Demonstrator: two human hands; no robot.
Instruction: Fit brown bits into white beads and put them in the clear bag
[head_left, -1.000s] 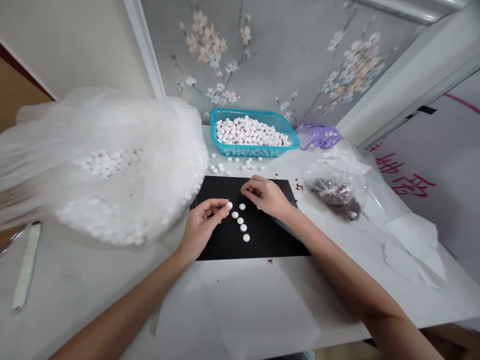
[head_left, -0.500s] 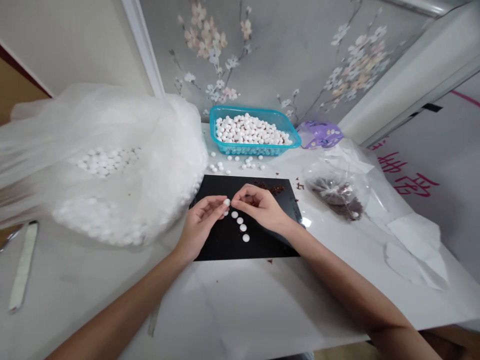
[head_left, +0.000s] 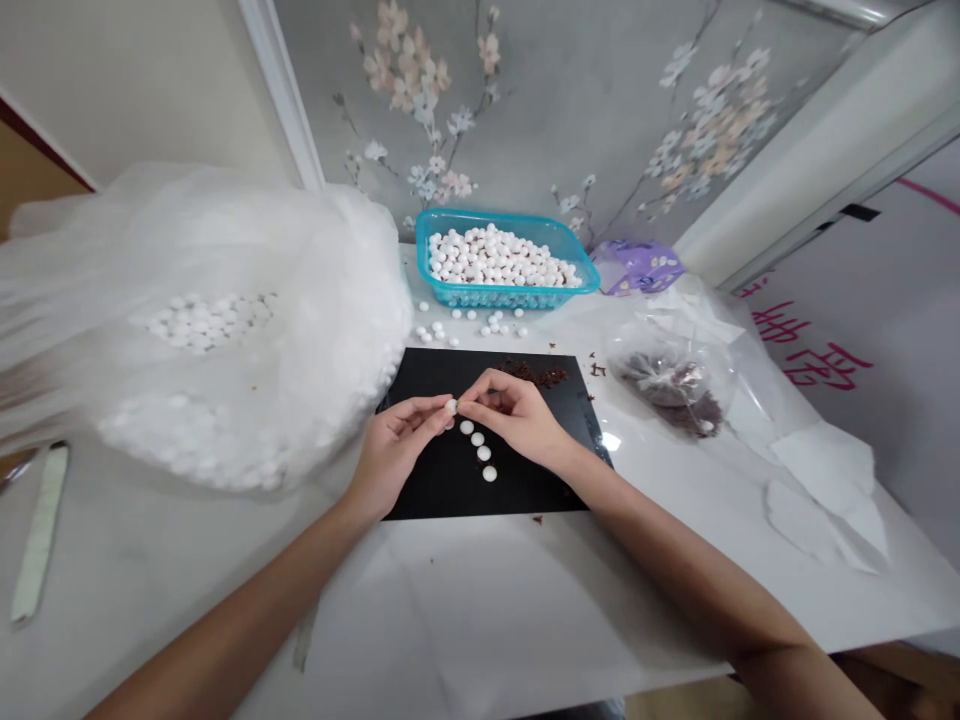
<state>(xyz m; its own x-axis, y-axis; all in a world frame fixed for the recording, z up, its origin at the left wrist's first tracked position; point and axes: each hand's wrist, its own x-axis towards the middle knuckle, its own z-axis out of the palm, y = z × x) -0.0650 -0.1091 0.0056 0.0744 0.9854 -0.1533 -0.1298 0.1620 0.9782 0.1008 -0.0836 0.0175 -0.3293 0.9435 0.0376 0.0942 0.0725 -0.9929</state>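
Between the thumb and fingertips of my left hand is a small white ball. My right hand is pinched against the ball's right side; whatever sits in that pinch is too small to make out. Both hands are over a black mat. Below the fingertips, several white round pieces lie in a slanting row on the mat, the nearest to my left hand partly hidden by its fingers. A heap of small dark-brown bits lies on the mat's far edge, behind my right hand.
A blue tub full of white balls stands behind the mat, with loose balls before it. A large translucent bag of balls is at left. At right are a clear bag of brown bits, a purple packet and white paper.
My right fingertips have closed the small gap and now touch the ball in my left hand. The whole view has shifted slightly; the row on the mat is unchanged.
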